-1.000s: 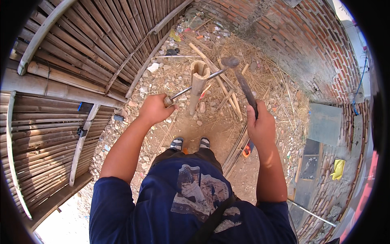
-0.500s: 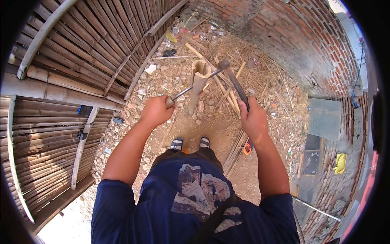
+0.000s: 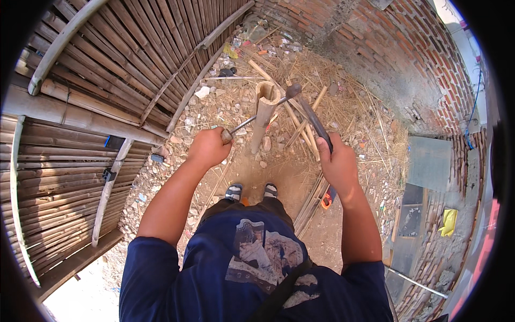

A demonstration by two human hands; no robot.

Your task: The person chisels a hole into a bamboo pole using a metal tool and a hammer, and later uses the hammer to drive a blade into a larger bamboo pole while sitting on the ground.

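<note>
A hollow bamboo post (image 3: pixel 263 118), split at its top, stands upright on the dirt in front of my feet. My left hand (image 3: pixel 210 146) is closed round the short handle (image 3: pixel 227 137) of a long, thin metal blade (image 3: pixel 244 123). The blade, seen nearly edge-on, crosses the post below its rim, and its far end shows on the right. My right hand (image 3: pixel 339 156) grips the dark handle of a hammer (image 3: pixel 313 117). The hammer's head (image 3: pixel 293 90) is at the blade's far end; whether they touch I cannot tell.
Bamboo slats (image 3: pixel 303 126) and straw lie beyond the post, with rubble around. More strips (image 3: pixel 312 209) lie right of my feet, beside an orange and dark object (image 3: pixel 328 198). A bamboo wall (image 3: pixel 123 53) rises on the left, a brick wall (image 3: pixel 397 53) at the back right.
The view has shifted slightly, and both hands sit a little lower in it. The hammer head stays at the blade's far end, and both grips are unchanged.
</note>
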